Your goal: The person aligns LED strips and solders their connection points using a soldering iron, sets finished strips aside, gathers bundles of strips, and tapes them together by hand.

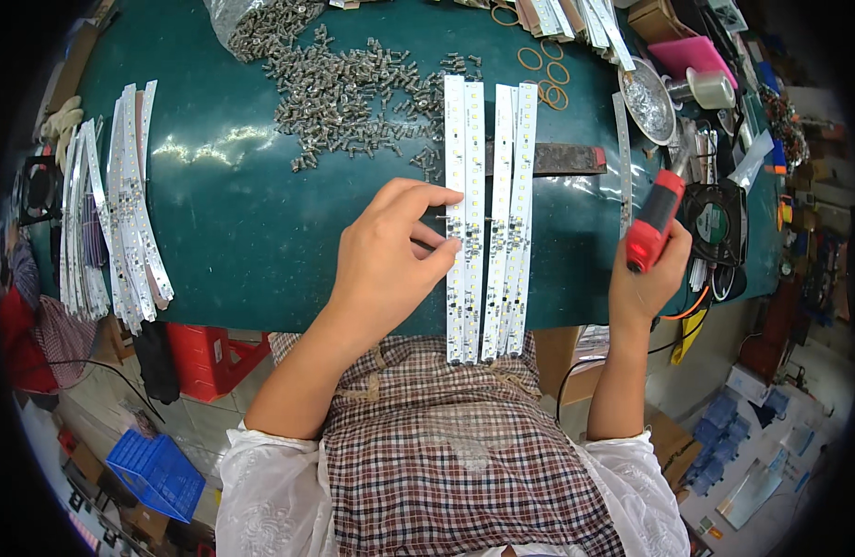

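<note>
Several white LED strips point(474, 186) lie lengthwise in front of me, close together in two groups, their near ends over the table edge. My left hand point(386, 237) reaches in from the left. Its thumb and index finger are apart, and their tips touch the left edge of the leftmost strip. A tiny pin-like part sticks out between them. At the right, my right hand point(648, 278) is closed around a red-and-black soldering gun point(657, 218), raised with its metal tip pointing away from me and apart from the strips. A dark flat bar point(567, 160) lies under the strips.
A heap of small grey metal parts point(344, 93) spreads across the far middle. More strips point(130, 204) are stacked at the left. Rubber bands point(553, 74), a metal bowl point(647, 100), a wire spool point(711, 90) and a black fan point(715, 223) are at the right.
</note>
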`<state>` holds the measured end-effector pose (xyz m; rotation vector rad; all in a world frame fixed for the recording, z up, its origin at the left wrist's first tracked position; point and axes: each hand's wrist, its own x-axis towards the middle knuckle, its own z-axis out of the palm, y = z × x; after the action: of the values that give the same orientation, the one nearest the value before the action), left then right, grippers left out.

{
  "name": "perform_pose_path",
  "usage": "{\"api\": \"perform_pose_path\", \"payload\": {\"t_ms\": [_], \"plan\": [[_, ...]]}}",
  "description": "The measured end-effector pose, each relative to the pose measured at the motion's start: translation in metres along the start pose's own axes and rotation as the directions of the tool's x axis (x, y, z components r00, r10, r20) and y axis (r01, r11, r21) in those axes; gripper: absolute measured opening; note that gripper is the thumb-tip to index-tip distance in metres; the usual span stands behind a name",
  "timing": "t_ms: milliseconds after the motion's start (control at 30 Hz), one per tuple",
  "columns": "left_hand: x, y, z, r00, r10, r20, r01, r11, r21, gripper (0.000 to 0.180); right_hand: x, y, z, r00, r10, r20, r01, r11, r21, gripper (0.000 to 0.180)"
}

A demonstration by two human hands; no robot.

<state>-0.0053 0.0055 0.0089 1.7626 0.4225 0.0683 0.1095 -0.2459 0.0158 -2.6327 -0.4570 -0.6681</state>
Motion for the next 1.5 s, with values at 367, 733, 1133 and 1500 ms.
{"api": "perform_pose_path", "payload": {"t_ms": [367, 733, 1133, 1500], "plan": [[0.0, -0.001, 0.019, 0.997, 0.051, -0.06, -0.051, 0.999, 0.003, 0.033, -0.024, -0.006, -0.008, 0.992, 0.123, -0.006, -0.113, 0.933, 0.342, 0.034], [0.018, -0.011, -0.052, 0.876, 0.193, -0.441, 0.088, 0.836, 0.542, 0.01, -0.028, -0.004, 0.006, 0.996, 0.035, 0.086, -0.048, 0.986, 0.16, 0.042], [0.034, -0.011, -0.051, 0.885, 0.172, -0.433, 0.16, 0.762, 0.628, 0.013, -0.025, -0.004, 0.009, 0.984, 0.155, 0.087, -0.171, 0.955, 0.241, 0.046], [0.021, 0.003, -0.052, 0.866, 0.162, -0.472, 0.2, 0.753, 0.626, 0.012, -0.025, -0.04, -0.034, 0.871, 0.439, 0.22, -0.474, 0.636, 0.608, 0.048]]}}
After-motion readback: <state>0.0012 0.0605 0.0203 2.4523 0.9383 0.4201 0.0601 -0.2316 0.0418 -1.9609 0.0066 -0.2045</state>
